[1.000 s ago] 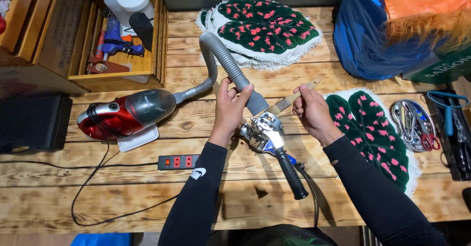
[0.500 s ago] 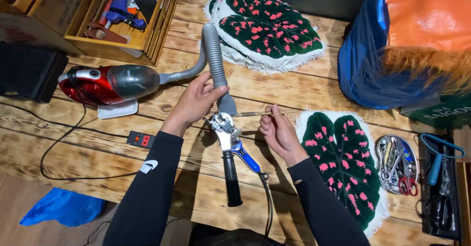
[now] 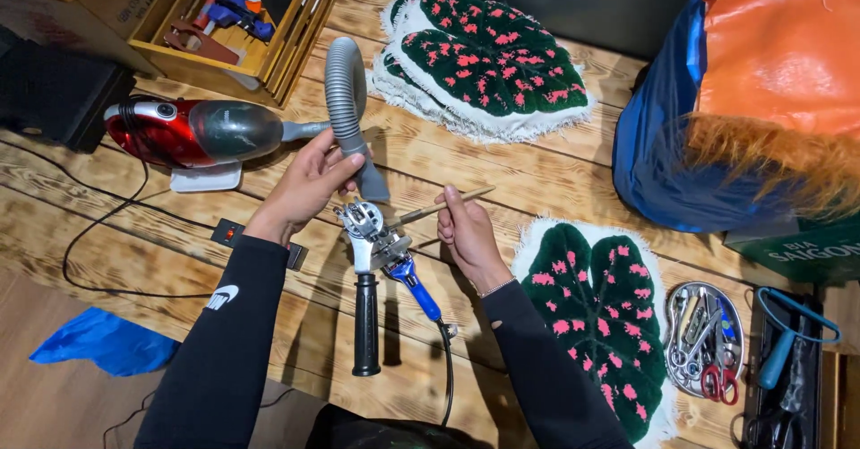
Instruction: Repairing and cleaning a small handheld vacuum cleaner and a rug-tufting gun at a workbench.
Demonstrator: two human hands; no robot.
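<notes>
At the middle of a plank desk (image 3: pixel 555 176), a person's left hand (image 3: pixel 309 185) closes around the nozzle end of a grey ribbed vacuum hose (image 3: pixel 345 99), aiming it at the metal head of a tufting gun (image 3: pixel 372 238) lying just below. The right hand (image 3: pixel 466 234) pinches a thin wooden stick (image 3: pixel 439 207), its tip at the gun's head. The hose looks light and bendy, best held at its stiff nozzle; the gun seems heavy and rigid, its black handle (image 3: pixel 365 323) the natural grip. The red vacuum cleaner (image 3: pixel 193 131) lies toward the left edge, leaf-shaped rugs (image 3: pixel 493 59) at the far edge.
</notes>
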